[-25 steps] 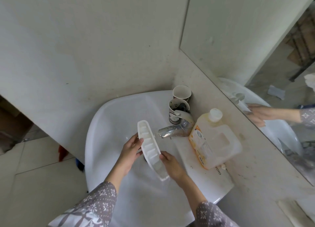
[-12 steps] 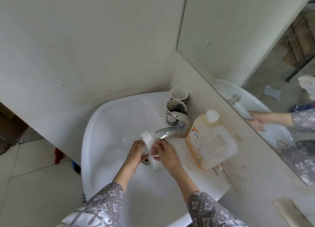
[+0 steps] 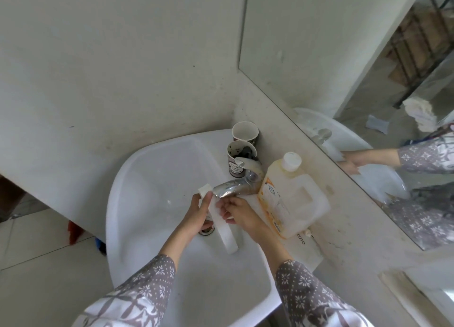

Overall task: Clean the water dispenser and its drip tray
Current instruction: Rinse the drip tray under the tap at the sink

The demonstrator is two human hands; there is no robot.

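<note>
Both hands hold the white drip tray (image 3: 224,231) under the tap (image 3: 233,188), over the sink (image 3: 147,169).

The left hand (image 3: 196,215) grips the tray's upper part, thumb pressed along its edge; the right hand (image 3: 239,212) holds the opposite side, fingers curled against its face. The tray slants on edge, its far end just left of the spout, its near end low in the basin. Two cups (image 3: 242,146) stand behind the tap, a jug (image 3: 292,199) beside it, below a mirror (image 3: 356,69).
</note>
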